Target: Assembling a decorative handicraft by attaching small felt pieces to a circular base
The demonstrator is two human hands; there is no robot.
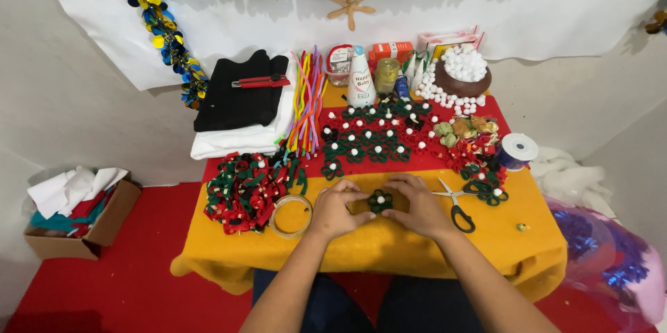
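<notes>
- Low table under yellow cloth, standing on red floor.
- Left of the table: cardboard box of fabric scraps.
- Black cloth over white cloth at the table's back left corner.
- Heap of red and green bows on the table's left side.
- Left hand and right hand at the table's front middle, fingers curled in, pinching 1 green flower from both sides.
- Black-handled scissors lying just right of the right hand.
- Tape ring flat on the table, just left of the left hand.
</notes>
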